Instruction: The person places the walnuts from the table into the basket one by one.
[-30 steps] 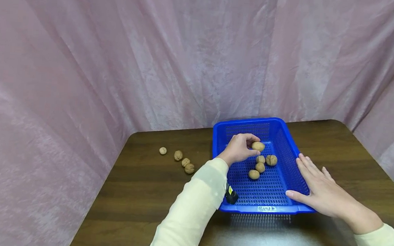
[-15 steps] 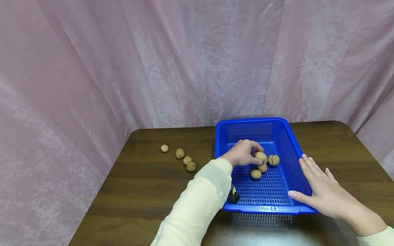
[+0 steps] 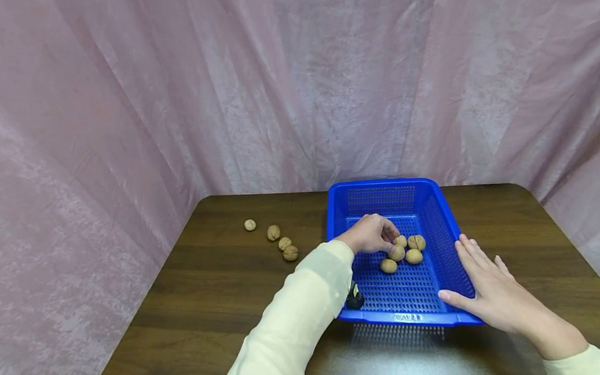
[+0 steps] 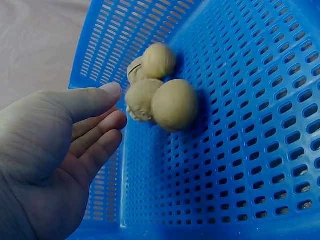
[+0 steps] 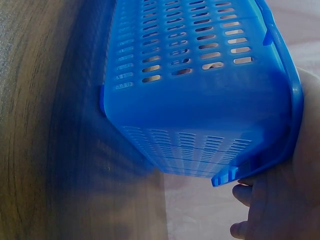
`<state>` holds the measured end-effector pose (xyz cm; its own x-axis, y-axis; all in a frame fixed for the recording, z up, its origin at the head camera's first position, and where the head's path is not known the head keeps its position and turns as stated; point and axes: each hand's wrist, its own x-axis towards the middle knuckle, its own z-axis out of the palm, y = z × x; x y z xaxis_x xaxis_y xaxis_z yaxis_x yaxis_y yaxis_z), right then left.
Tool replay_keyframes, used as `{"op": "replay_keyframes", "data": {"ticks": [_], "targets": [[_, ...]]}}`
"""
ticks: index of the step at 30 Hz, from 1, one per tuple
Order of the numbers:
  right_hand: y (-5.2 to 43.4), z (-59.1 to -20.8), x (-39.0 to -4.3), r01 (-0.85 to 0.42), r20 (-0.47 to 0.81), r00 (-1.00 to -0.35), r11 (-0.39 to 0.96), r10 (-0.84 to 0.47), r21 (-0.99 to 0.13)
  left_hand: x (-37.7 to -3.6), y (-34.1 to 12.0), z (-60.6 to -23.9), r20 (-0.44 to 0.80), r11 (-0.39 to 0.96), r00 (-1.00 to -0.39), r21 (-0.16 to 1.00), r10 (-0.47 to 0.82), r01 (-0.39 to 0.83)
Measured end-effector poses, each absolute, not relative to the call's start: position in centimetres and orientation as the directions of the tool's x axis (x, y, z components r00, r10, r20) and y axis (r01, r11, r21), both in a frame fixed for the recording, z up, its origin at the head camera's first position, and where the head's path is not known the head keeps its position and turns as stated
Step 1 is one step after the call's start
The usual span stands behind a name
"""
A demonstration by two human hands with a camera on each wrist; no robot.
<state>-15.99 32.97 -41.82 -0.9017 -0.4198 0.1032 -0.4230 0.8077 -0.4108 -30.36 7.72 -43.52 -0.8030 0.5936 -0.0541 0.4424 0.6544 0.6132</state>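
Observation:
A blue perforated basket (image 3: 436,220) stands on the dark wooden table. Several walnuts (image 3: 413,256) lie in a cluster on its floor. My left hand (image 3: 380,238) is inside the basket, just left of the cluster. In the left wrist view my left hand (image 4: 107,117) has relaxed fingers and an empty palm, with its fingertips a little short of the walnuts (image 4: 174,105). My right hand (image 3: 484,282) lies flat with straight fingers against the basket's right rim. From the right wrist, the basket wall (image 5: 200,100) fills the view, with my right hand (image 5: 277,205) at its corner.
Several more walnuts (image 3: 285,243) lie in a row on the table (image 3: 220,286), left of the basket. A pink curtain (image 3: 181,86) closes in the back and both sides. Bare tabletop lies in front of the basket.
My left hand lowered the walnut it held into the basket and let go. That walnut now lies with the others. The right hand has stayed on the rim.

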Motion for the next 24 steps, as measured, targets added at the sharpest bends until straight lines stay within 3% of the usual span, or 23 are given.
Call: {"op": "replay_keyframes", "data": {"ticks": [11, 24], "targets": [[33.0, -41.7, -16.0, -0.419, 0.093, -0.902, 0.805, -0.421, -0.419, -30.0, 7.5, -42.4, -0.015, 0.649, -0.841, 0.644, 0.54, 0.405], [33.0, -41.6, -16.2, -0.423, 0.092, -0.9, 0.806, -0.426, -0.413, -27.5, 5.0, -36.2, 0.12, 0.6, -0.858, 0.665, 0.5, 0.444]]}}
